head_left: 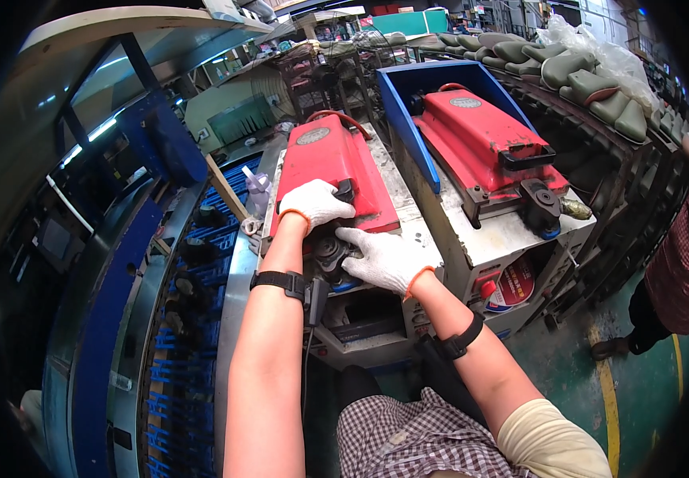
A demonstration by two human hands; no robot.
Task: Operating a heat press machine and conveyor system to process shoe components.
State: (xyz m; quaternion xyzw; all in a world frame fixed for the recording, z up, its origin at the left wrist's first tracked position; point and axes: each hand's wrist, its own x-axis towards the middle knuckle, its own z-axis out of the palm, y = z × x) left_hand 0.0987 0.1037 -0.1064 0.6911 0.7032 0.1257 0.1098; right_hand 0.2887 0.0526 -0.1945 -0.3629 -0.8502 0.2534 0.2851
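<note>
A red machine cover slopes toward me. My left hand, in a white knit glove with an orange cuff, is closed around the black handle at the cover's near end. Just below the handle sits a black rounded mould block on the machine's front. My right hand, gloved alike, holds the block's right side, with thumb and forefinger around it. The left glove hides part of the handle, and the fingers cover part of the block.
A second red-covered machine with a blue surround stands to the right. Rows of green-grey shoe pieces fill a rack behind it. A blue-pegged conveyor runs at left. Another person's checked sleeve shows at far right.
</note>
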